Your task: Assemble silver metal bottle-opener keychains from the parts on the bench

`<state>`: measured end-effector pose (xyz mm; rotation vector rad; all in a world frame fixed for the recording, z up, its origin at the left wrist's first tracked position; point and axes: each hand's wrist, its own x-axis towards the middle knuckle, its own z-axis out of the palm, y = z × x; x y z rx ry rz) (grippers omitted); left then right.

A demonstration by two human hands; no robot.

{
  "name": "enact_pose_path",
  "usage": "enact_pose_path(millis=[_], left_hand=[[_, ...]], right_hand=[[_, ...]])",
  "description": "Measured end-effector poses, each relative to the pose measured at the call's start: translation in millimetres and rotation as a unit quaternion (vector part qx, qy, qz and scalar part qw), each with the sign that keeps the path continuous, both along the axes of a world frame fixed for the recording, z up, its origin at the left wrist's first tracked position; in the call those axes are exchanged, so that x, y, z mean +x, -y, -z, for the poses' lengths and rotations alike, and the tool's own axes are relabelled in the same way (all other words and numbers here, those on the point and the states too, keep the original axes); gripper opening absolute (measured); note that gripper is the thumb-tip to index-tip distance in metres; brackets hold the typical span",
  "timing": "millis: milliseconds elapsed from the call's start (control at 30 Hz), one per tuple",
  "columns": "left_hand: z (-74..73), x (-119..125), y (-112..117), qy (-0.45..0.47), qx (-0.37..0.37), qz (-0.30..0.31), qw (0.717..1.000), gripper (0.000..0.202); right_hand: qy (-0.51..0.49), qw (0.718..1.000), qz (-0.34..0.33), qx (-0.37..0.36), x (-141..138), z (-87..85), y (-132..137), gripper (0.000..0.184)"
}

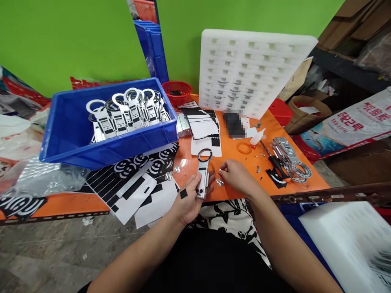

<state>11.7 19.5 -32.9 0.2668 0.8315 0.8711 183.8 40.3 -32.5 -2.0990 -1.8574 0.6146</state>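
Note:
My left hand point(188, 198) is closed around a slim silver part with a black ring at its top point(203, 173), held upright over the near edge of the orange table point(241, 156). A small black sticker sits on the back of that hand's thumb. My right hand point(236, 176) rests on the table just right of the part, fingertips pinched together near a few small shiny metal pieces point(219, 182). What the pinch holds is too small to make out.
A blue bin point(70, 134) of similar ringed parts stands at the left. Black-and-white sticker sheets point(143, 179) lie in front. A white foam tray point(250, 69) leans at the back, a red basket point(176, 90) beside it. Finished parts and a screwdriver point(285, 160) lie at right.

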Motion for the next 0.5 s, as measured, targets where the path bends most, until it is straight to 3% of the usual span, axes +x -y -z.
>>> enact_pose_path(millis=[167,500], left_hand=[[-1.6,0,-1,-0.003,-0.015,0.002,1.000,0.022],[-1.8,0,-1,0.003,-0.021,-0.004,1.000,0.022]], right_hand=[[-0.025,0.999,-0.031,0.004,5,-3.3,-3,0.007],[-0.032,0.990,-0.108,0.083,11,1.0,16,0.011]])
